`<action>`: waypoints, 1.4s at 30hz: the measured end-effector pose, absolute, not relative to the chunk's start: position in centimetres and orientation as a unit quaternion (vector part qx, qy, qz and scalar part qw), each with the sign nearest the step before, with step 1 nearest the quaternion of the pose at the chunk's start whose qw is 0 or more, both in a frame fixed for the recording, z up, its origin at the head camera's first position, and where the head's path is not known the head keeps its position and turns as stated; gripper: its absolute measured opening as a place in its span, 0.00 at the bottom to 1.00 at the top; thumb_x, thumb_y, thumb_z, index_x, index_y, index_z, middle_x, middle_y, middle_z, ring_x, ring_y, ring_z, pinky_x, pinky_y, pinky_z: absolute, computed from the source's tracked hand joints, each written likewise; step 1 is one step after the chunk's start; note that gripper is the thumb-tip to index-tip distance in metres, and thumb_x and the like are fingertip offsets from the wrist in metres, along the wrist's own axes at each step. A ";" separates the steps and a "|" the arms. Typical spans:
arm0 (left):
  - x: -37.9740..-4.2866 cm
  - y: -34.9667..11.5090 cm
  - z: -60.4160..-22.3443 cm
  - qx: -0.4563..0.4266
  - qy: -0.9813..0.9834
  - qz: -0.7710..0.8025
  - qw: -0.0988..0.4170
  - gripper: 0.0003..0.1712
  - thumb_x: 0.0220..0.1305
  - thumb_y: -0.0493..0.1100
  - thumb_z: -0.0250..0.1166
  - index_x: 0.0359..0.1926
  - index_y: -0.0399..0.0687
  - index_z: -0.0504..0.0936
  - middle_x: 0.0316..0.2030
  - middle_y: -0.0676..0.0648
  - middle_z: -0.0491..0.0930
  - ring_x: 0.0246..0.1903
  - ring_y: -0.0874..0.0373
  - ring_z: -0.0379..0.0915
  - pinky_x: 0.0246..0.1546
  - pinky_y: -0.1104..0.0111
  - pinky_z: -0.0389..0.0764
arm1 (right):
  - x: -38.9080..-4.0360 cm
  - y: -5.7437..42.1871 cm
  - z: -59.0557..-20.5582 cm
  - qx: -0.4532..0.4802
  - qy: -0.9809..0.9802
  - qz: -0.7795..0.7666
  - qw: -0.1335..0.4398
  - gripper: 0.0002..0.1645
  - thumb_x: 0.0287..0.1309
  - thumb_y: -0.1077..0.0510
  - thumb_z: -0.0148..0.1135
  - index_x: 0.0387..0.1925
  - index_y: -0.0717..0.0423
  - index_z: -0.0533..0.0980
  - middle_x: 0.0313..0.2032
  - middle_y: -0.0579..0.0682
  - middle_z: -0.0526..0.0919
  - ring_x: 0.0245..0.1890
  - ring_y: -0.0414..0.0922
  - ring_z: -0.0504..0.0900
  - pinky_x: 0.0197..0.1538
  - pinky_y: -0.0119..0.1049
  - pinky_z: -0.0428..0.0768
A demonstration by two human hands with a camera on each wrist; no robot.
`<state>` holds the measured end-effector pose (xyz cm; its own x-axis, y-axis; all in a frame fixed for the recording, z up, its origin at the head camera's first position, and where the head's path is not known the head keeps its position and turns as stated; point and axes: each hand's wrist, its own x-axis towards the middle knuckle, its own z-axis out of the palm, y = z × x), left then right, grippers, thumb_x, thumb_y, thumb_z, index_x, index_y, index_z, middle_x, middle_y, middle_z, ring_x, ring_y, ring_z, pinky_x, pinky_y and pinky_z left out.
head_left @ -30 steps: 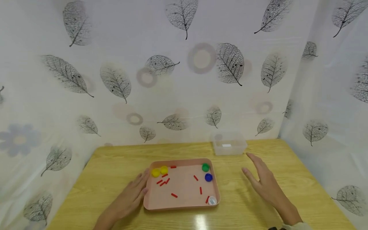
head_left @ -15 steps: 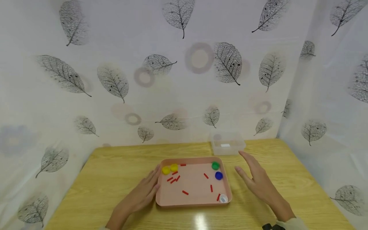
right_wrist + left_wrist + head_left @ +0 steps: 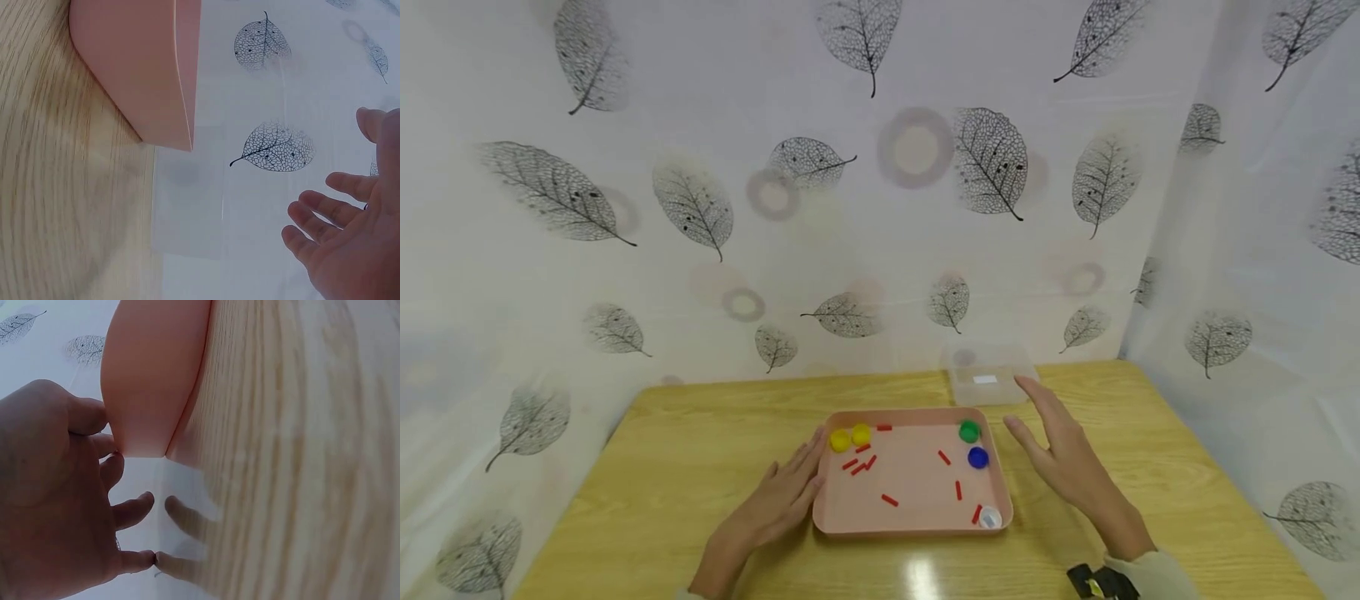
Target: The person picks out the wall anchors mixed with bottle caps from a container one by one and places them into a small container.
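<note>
Pink in colour, the shallow tray [image 3: 917, 479] is seen at the lower centre of the frame, on the wooden table [image 3: 662, 467], and has been shifted toward the right of the frame since a second ago, so that the gap to the right hand [image 3: 1067, 462] has been narrowed. Its left wall is touched by the fingertips of the left hand [image 3: 778, 500], whose fingers are held extended rather than wrapped round it. By the right hand nothing is held: its thumb is spread well away from the fingers, and it is kept raised, apart from the tray's right side. Inside the tray, two yellow round pieces [image 3: 850, 437] are placed at the upper left, a green piece [image 3: 969, 431] and a blue piece [image 3: 978, 457] at the upper right, and a white piece [image 3: 990, 517] at the lower right, with red sticks [image 3: 890, 500] scattered between.
</note>
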<state>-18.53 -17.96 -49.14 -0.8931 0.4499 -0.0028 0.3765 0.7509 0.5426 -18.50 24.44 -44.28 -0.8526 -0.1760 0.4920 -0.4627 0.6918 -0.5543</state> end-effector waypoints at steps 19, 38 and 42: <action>-19.4 -18.7 -49.5 0.225 0.928 0.287 0.072 0.35 0.84 0.49 0.43 0.83 0.53 0.42 0.82 0.52 0.40 0.79 0.46 0.44 0.67 0.26 0.41 | -18.7 22.5 -46.1 0.178 -0.885 0.365 0.228 0.28 0.66 0.63 0.67 0.65 0.61 0.73 0.59 0.56 0.81 0.56 0.53 0.81 0.54 0.47 0.81; -21.0 -18.7 -49.4 0.221 0.937 0.263 0.068 0.35 0.84 0.52 0.41 0.83 0.56 0.42 0.82 0.53 0.42 0.76 0.32 0.45 0.66 0.26 0.44 | -19.4 18.4 -49.0 0.220 -0.841 0.455 0.194 0.19 0.53 0.75 0.73 0.45 0.60 0.80 0.36 0.55 0.84 0.33 0.38 0.82 0.34 0.34 0.85; -20.9 -18.8 -49.5 0.218 0.936 0.266 0.069 0.35 0.84 0.52 0.42 0.83 0.56 0.42 0.82 0.53 0.42 0.76 0.32 0.45 0.67 0.26 0.43 | -19.8 18.1 -49.7 0.251 -0.838 0.445 0.193 0.18 0.52 0.74 0.74 0.44 0.64 0.79 0.34 0.53 0.83 0.32 0.38 0.82 0.33 0.34 0.85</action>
<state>-20.89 -18.82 -49.52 -0.8956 0.4448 -0.0124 0.3717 0.7633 0.5285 -19.75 18.10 -49.70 -0.7991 -0.2492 0.5471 -0.5929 0.4774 -0.6485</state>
